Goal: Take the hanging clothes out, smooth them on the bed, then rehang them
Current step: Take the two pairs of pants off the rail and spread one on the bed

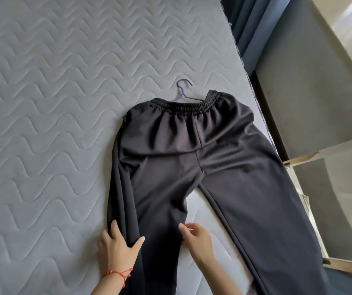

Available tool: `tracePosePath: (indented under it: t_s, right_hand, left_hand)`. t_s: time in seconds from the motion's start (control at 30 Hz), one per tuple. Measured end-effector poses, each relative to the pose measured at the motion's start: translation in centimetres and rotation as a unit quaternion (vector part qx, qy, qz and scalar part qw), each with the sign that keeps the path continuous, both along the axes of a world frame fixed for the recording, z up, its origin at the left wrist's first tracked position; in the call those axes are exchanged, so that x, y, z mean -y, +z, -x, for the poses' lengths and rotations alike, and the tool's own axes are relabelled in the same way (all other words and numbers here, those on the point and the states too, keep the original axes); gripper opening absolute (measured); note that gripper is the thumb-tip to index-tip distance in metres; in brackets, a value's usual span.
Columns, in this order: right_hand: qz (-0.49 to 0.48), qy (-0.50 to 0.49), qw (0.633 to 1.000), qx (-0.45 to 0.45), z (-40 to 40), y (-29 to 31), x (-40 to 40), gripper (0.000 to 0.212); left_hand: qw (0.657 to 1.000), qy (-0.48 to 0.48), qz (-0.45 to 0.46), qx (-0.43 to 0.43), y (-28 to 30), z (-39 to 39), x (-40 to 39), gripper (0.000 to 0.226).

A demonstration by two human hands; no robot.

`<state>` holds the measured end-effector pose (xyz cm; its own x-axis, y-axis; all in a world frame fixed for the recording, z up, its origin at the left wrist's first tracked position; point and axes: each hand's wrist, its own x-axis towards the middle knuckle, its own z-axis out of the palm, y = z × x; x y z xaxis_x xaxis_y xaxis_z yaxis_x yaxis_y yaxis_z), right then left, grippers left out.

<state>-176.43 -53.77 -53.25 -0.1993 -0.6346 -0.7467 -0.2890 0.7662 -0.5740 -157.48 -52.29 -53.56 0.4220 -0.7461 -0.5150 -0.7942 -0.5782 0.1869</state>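
Black trousers [192, 150] with an elastic waistband lie spread on the grey quilted mattress [43, 103], legs pointing toward me. A thin blue-grey hanger [182, 90] pokes out above the waistband, its hook flat on the mattress. My left hand [115, 248], with a red string bracelet on the wrist, holds the outer edge of the left trouser leg in the crook between thumb and fingers. My right hand [194, 237] pinches the inner edge of the same leg with curled fingers. The right leg runs off toward the lower right.
The mattress edge runs along the right, with a dark bed frame [266, 116] beside it. Dark blue curtains [247, 28] hang at the top right. Pale boards or cardboard [311, 209] stand on the grey floor to the right.
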Motion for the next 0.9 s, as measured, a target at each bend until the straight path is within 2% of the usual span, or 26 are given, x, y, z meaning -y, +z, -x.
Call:
tracePosePath:
  t_s: [0.07,0.13,0.23,0.3,0.37,0.43,0.47,0.53,0.6,0.7,0.77,0.83,0.9]
  right_hand:
    - [-0.019,0.042,0.999,0.022,-1.9,-0.2,-1.6,0.028]
    - [-0.058,0.051,0.995,0.060,-3.4,-0.6,-3.7,0.013]
    - [-0.093,0.016,0.990,0.102,-4.1,-1.3,-6.6,0.003]
    - [-0.089,-0.022,0.992,0.091,-3.6,-1.4,-7.9,0.015]
    - [-0.070,-0.070,0.993,0.068,-2.5,-0.9,-8.6,0.017]
    - [-0.035,-0.104,0.994,0.028,-1.0,-0.4,-8.9,0.014]
    - [-0.012,-0.121,0.993,0.007,-0.1,-0.2,-8.9,0.015]
    - [0.031,-0.163,0.986,-0.022,1.4,0.2,-9.1,0.028]
    - [0.046,-0.194,0.980,-0.011,2.2,0.5,-9.4,0.036]
    - [0.001,-0.198,0.980,0.024,2.2,0.4,-10.7,0.034]
    - [-0.037,-0.176,0.982,0.065,2.0,0.2,-12.0,0.025]
    - [-0.076,-0.150,0.980,0.104,1.5,0.2,-13.6,0.010]
    - [-0.104,-0.096,0.983,0.114,1.0,0.1,-15.3,0.009]
  left_hand:
    - [1.000,0.008,0.008,0.017,-0.4,0.8,-0.6,0.089]
    - [0.999,0.029,0.031,0.013,-0.2,1.4,-1.1,0.083]
    - [0.992,0.113,0.054,-0.023,0.4,1.3,-1.9,0.070]
    - [0.989,0.142,0.027,-0.042,0.9,0.8,-2.7,0.049]
    - [0.983,0.165,0.029,-0.074,1.3,-0.2,-3.7,0.010]
    - [0.966,0.212,0.045,-0.139,1.5,-1.3,-4.3,0.030]
    - [0.952,0.239,0.044,-0.186,1.6,-1.7,-4.6,0.031]
    - [0.925,0.274,0.019,-0.263,1.8,-2.0,-5.2,0.019]
    - [0.905,0.304,-0.004,-0.297,1.0,-2.1,-6.0,0.011]
    - [0.859,0.376,-0.029,-0.345,0.0,-1.9,-6.6,0.010]
    - [0.828,0.402,-0.050,-0.388,-0.3,-1.6,-7.3,0.011]
    - [0.827,0.379,-0.104,-0.403,-0.1,-1.1,-8.5,0.020]
    - [0.823,0.357,-0.141,-0.419,0.4,-0.6,-10.1,0.024]
